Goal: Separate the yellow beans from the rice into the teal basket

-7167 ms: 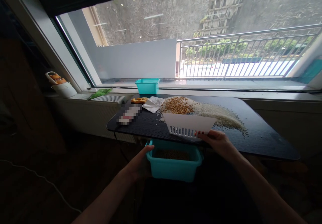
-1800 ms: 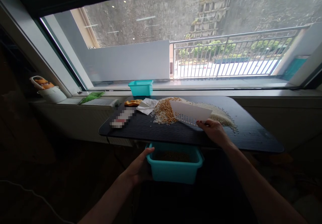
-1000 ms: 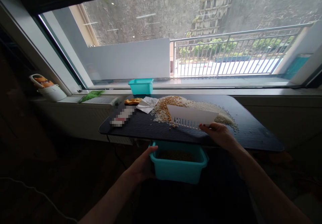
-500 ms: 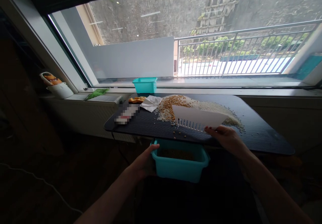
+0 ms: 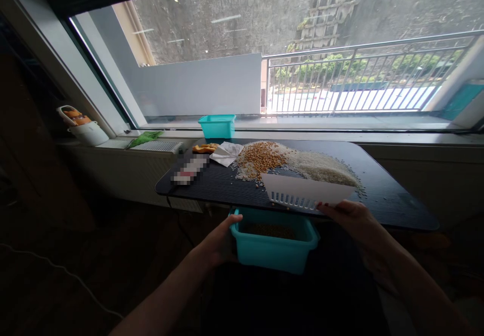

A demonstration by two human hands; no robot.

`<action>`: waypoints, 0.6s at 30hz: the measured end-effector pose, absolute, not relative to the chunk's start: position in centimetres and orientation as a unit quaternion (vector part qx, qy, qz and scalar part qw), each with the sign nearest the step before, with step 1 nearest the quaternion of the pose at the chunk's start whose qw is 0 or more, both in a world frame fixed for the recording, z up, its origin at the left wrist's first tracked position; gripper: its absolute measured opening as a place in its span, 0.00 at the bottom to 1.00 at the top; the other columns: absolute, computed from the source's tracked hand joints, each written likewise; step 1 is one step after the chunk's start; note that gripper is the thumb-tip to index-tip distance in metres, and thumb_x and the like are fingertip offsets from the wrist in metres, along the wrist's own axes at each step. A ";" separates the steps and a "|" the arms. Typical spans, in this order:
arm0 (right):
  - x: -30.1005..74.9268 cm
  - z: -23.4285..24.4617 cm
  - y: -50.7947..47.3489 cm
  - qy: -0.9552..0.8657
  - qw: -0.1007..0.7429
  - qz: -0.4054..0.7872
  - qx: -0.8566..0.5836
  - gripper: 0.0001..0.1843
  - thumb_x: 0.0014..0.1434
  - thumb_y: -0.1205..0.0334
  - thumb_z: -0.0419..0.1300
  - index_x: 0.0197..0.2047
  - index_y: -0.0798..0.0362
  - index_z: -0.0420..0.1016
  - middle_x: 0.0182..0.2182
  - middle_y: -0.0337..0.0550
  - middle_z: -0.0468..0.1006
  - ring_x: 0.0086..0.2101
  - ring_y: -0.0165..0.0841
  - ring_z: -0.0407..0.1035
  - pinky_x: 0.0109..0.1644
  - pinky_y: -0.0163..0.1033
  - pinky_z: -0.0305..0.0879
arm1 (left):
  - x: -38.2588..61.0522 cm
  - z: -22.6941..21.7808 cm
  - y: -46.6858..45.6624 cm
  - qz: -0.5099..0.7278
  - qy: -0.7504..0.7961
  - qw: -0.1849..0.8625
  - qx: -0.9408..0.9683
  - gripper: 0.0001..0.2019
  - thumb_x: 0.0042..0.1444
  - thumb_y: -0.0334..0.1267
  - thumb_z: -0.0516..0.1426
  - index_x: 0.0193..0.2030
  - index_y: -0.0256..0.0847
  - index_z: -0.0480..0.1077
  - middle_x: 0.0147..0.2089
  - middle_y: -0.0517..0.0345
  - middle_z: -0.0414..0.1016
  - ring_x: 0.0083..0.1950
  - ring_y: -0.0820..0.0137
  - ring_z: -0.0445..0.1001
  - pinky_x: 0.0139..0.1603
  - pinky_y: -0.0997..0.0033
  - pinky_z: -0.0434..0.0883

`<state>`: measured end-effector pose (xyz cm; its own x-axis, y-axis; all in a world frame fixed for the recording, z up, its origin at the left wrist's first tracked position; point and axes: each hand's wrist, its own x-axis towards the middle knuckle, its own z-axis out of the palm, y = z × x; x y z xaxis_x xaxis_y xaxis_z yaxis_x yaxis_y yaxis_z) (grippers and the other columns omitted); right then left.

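Note:
My left hand (image 5: pixel 220 239) grips the left rim of a teal plastic bin (image 5: pixel 273 249) held just under the near edge of the black table (image 5: pixel 397 195); brown grains lie inside the bin. My right hand (image 5: pixel 350 215) holds a white slotted plastic scoop (image 5: pixel 306 193) at the table's near edge, right above the bin. Behind the scoop lies a heap of yellow-brown beans (image 5: pixel 261 156) and beside it a spread of white rice (image 5: pixel 321 165). A few loose beans lie by the scoop's left end.
A second teal bin (image 5: pixel 217 125) stands on the window sill. White paper (image 5: pixel 226 153), an orange item (image 5: pixel 204 148) and a blurred packet (image 5: pixel 188 169) lie on the table's left part. A white pot (image 5: pixel 87 131) sits on the far-left ledge. A cable (image 5: pixel 49 265) crosses the floor.
My right hand has dragged the scoop from the bean heap back to the table's near edge, pulling beans along. The left hand has kept the bin under the edge.

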<state>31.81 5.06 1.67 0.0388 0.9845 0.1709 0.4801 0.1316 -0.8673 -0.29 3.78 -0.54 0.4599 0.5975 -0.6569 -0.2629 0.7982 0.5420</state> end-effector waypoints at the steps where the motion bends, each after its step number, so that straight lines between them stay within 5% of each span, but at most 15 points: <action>1: 31.9 1.6 4.8 -0.622 0.419 0.315 -0.582 0.16 0.43 0.49 0.65 0.29 0.53 0.80 0.29 0.44 0.81 0.32 0.42 0.74 0.36 0.41 0.71 | -0.3 -0.5 3.8 0.259 0.455 0.832 0.185 0.26 0.43 0.54 0.57 0.47 0.41 0.65 0.38 0.54 0.74 0.41 0.61 0.72 0.45 0.58 0.66; 5: 32.0 1.9 4.5 -0.620 0.418 0.352 -0.562 0.18 0.43 0.49 0.65 0.34 0.52 0.80 0.33 0.44 0.81 0.36 0.43 0.73 0.41 0.45 0.71 | -0.2 -0.5 3.8 0.254 0.467 0.826 0.187 0.26 0.44 0.55 0.56 0.46 0.40 0.65 0.36 0.54 0.74 0.39 0.61 0.72 0.44 0.58 0.67; 18: 27.2 3.9 9.2 -0.671 0.423 0.238 -0.561 0.18 0.47 0.46 0.59 0.26 0.53 0.78 0.23 0.40 0.77 0.26 0.35 0.71 0.28 0.35 0.65 | -1.3 -0.4 3.6 0.263 0.435 0.836 0.205 0.26 0.45 0.53 0.57 0.48 0.40 0.66 0.38 0.54 0.74 0.43 0.60 0.72 0.46 0.59 0.66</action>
